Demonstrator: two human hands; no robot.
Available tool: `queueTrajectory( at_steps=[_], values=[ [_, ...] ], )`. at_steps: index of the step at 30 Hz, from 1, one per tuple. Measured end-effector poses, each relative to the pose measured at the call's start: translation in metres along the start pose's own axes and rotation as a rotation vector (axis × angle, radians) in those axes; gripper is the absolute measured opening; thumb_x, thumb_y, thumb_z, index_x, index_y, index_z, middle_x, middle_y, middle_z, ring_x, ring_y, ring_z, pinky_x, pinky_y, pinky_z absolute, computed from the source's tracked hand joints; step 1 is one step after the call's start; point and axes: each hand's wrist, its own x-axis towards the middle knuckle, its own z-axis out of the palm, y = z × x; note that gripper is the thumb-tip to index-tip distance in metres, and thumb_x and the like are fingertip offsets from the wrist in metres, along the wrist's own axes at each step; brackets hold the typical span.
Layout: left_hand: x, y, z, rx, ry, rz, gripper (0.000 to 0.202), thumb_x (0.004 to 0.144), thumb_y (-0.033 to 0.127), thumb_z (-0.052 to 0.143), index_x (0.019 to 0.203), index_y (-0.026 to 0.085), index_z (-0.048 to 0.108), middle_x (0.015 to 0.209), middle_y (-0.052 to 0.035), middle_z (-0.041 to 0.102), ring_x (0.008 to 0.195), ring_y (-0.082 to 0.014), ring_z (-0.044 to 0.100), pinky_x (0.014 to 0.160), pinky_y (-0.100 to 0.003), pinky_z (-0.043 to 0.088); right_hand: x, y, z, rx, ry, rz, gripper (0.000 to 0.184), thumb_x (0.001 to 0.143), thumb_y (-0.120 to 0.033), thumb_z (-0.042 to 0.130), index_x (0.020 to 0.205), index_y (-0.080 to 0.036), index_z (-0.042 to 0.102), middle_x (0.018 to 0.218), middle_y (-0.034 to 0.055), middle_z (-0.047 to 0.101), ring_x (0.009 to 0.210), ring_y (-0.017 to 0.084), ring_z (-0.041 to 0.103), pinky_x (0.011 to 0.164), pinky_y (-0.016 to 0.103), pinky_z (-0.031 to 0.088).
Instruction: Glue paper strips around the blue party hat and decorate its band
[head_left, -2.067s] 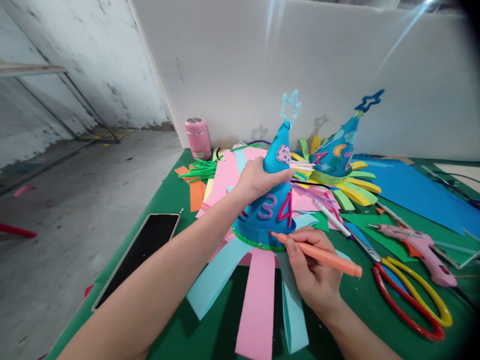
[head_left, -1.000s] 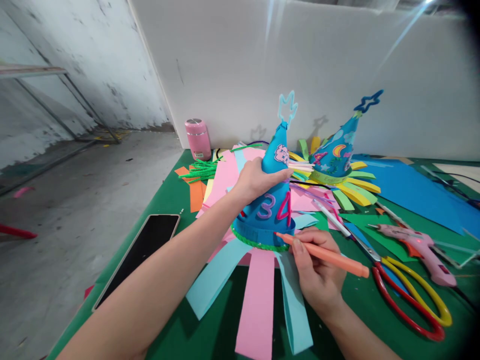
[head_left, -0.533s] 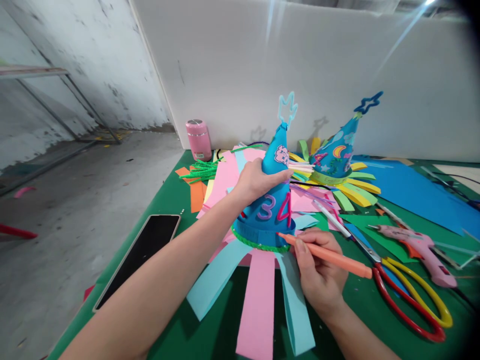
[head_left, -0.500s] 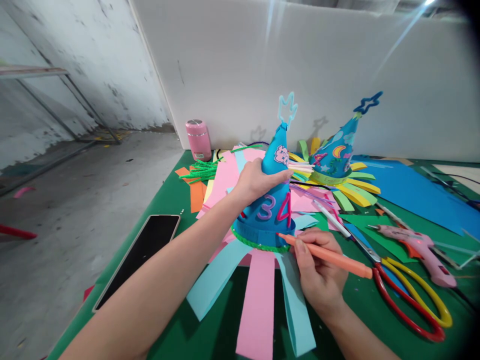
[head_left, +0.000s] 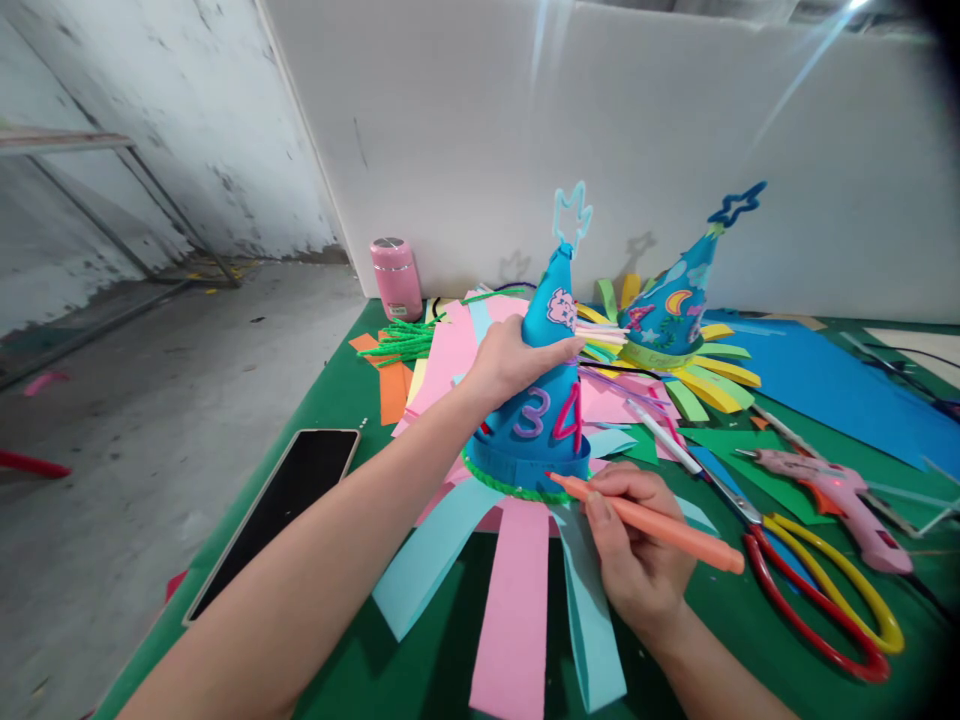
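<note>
1. Where your green-covered table [head_left: 420, 680] ends on the left, grey concrete floor [head_left: 277, 320] runs back to a stained white wall [head_left: 225, 130]; a smooth white panel [head_left: 637, 120] rises behind your work.
2. Near the table's left edge you have a dark-screened phone [head_left: 281, 510], and farther back, beside the panel, a pink flask [head_left: 396, 280].
3. To your right lie scissors [head_left: 748, 512] with one red and one yellow handle, a pink glue gun [head_left: 832, 495] and a large blue sheet [head_left: 825, 380].
4. Your left hand [head_left: 517, 360] is closed around the upper half of the blue cone hat [head_left: 559, 383], thumb across its front; the other fingertips are hidden.
5. You have that hat at the middle of the table, wide end down, partly over pink paper sheets [head_left: 442, 360].
6. Your right hand [head_left: 637, 545] grips an orange marker [head_left: 652, 518] between thumb and curled fingers; its reddish tip is at the hat's lower band, but whether it touches, you cannot tell.
7. On the hat's smooth surface you see a fuzzy lilac "3", a fuzzy pink "4", a pink sticker and fuzzy green trim along the bottom.
8. Flat light-blue and pink strips [head_left: 512, 610] fan out from its base toward you, the rightmost folded into a loop.
9. Behind it, on your right, stands a second, patterned hat [head_left: 671, 305] ringed with yellow and green strips; green pipe cleaners [head_left: 405, 340] lie bundled on your left.
</note>
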Motion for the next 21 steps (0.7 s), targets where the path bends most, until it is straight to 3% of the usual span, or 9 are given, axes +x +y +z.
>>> queueTrajectory(
  at_steps=[11,21],
  values=[
    [0.0011,-0.0014,0.0008,0.013,0.01,0.011,0.065,0.062,0.064,0.063,0.101,0.013,0.058,0.107,-0.0181,0.065,0.096,-0.033,0.062,0.073,-0.04,0.051,0.0018,-0.0014,0.0001,-0.055,-0.068,-0.039,0.015,0.082,-0.013,0.055,0.093,-0.022,0.055,0.076,0.0013,0.062,0.069,0.015,0.061,0.059,0.029,0.051],
    [0.0005,0.0,0.0005,0.015,0.011,0.004,0.067,0.062,0.064,0.063,0.103,0.012,0.057,0.108,-0.0193,0.064,0.095,-0.0333,0.062,0.072,-0.04,0.051,0.0033,-0.0013,0.0011,0.0,-0.081,-0.038,0.02,0.081,-0.008,0.055,0.095,-0.022,0.055,0.079,-0.0001,0.061,0.072,0.011,0.06,0.061,0.022,0.05]
  ],
)
